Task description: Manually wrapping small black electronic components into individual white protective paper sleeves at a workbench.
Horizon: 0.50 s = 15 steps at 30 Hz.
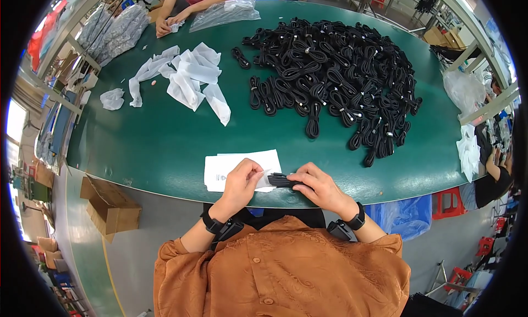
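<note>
I am watching both forearms coming up from the lower edge, wrists bent inward over the near rim of the green oval table (165,146). The left hand (241,180) is lying knuckles-up on a stack of flat white paper sleeves (220,171), its grip pinching the open end of the top sleeve, fingers curled together. The right hand (319,186) is angling in from the right, its grip pinching a coiled black cable bundle (281,180), which is lying just beside the sleeve's mouth; whether its tip is already inside, I cannot quite tell. Farther back, a big heap of coiled black cables (335,78) is covering the table's right half, and loose white sleeves (187,78) are lying scattered at the left.
</note>
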Each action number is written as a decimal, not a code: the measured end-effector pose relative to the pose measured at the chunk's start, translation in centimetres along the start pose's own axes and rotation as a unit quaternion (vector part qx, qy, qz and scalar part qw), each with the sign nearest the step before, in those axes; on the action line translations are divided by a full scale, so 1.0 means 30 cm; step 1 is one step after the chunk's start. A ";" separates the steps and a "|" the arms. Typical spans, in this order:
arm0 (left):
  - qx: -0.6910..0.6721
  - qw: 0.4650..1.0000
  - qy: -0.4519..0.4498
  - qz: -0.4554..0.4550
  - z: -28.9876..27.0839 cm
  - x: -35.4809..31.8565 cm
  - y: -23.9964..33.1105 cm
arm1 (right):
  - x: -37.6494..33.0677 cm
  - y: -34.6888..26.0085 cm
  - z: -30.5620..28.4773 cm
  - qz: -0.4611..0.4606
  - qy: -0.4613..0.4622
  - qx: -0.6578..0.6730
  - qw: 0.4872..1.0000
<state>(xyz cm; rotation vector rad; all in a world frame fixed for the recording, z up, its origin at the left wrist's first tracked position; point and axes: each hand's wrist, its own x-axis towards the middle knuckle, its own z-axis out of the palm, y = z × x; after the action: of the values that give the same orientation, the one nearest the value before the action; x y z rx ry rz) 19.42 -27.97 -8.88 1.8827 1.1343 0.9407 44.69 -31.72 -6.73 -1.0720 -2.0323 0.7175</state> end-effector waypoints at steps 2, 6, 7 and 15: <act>0.000 1.000 -0.008 0.013 0.002 0.007 0.009 | 0.011 0.006 0.004 -0.028 -0.007 -0.022 0.999; 0.057 0.989 -0.010 0.139 -0.010 0.010 0.071 | 0.028 -0.010 0.031 0.008 0.002 -0.025 1.000; 0.080 0.982 -0.014 0.168 -0.025 0.012 0.091 | 0.034 -0.017 0.039 0.029 0.009 -0.022 0.999; 0.046 0.988 0.016 0.147 -0.170 0.006 0.253 | 0.122 -0.227 0.027 -0.152 0.021 -0.029 0.988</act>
<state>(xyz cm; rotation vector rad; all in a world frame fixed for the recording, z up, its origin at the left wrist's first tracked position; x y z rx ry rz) 17.96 -29.32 0.05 2.1575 0.9477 1.0967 39.50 -32.11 -0.97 -0.7753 -2.1296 0.4765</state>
